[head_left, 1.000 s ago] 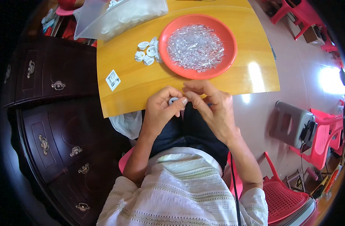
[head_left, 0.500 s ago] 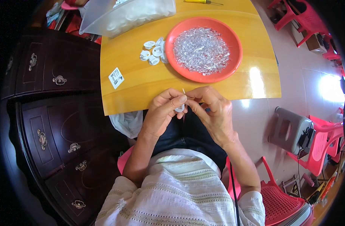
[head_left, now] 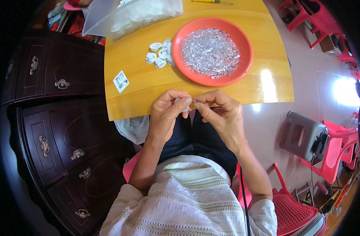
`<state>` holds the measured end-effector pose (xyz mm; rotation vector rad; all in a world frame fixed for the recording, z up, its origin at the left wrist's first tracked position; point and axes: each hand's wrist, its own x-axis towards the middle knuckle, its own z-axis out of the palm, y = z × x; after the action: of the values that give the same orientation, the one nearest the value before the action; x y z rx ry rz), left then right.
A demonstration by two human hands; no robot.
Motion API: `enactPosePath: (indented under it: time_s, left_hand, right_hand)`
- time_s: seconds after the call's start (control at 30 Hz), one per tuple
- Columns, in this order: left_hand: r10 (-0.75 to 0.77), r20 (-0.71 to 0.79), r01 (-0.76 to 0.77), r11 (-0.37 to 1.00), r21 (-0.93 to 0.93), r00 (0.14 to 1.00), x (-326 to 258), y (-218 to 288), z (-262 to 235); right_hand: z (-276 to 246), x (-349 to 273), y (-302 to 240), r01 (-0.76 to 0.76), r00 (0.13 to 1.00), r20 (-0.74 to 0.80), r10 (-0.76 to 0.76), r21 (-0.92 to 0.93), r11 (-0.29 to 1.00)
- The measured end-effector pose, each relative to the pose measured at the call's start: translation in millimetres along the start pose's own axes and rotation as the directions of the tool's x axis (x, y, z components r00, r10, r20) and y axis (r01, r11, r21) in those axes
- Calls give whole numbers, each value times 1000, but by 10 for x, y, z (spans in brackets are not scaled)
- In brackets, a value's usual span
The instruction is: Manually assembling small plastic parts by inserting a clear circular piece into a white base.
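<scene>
Over my lap, at the table's near edge, both hands are close together. My left hand (head_left: 168, 112) pinches a small round white plastic piece (head_left: 181, 104) between thumb and fingers, which partly cover it. Just to its right, my right hand (head_left: 221, 114) is closed in a pinch on a tiny clear piece (head_left: 195, 101), its shape too small to make out. Beyond them a red plate (head_left: 249, 59) carries a heap of small clear plastic pieces (head_left: 209, 52). Several white round plastic parts (head_left: 160, 62) lie on the table left of that plate.
The yellow wooden table (head_left: 148, 92) holds a white label (head_left: 121, 82), a translucent bin (head_left: 140, 19) of white parts and a yellow-handled screwdriver (head_left: 207, 1). Dark drawers (head_left: 62, 137) stand at left. A grey stool (head_left: 304, 131) and pink chairs (head_left: 294, 208) are at right.
My left hand has shifted slightly left with the white piece, turning it. A gap has opened between the hands, and the thin pale tip standing above the fingers no longer shows.
</scene>
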<state>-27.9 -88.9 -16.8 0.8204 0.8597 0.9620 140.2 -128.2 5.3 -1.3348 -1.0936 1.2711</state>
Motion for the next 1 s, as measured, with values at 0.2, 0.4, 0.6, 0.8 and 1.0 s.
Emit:
enactPosePath:
  time_s: [0.2,0.4,0.6,0.8,1.0]
  left_hand:
    - [-43,20,44,998,-46,999,-9,-8,13]
    - [-46,30,46,999,-7,998,-53,74,53]
    - [39,19,-40,998,52,999,-68,-1,-18]
    - [57,42,-57,998,-6,997,-42,-79,-110]
    - [8,45,-5,997,-76,999,-73,-32,-93]
  right_hand:
    - [19,20,15,-77,994,-57,92,222,972]
    - [-5,36,52,-96,988,-91,127,287,953]
    - [42,3,59,-79,997,14,78,302,950]
    - [100,2,134,-1,1000,-10,3,203,979]
    - [150,-5,148,102,995,-36,-98,129,986]
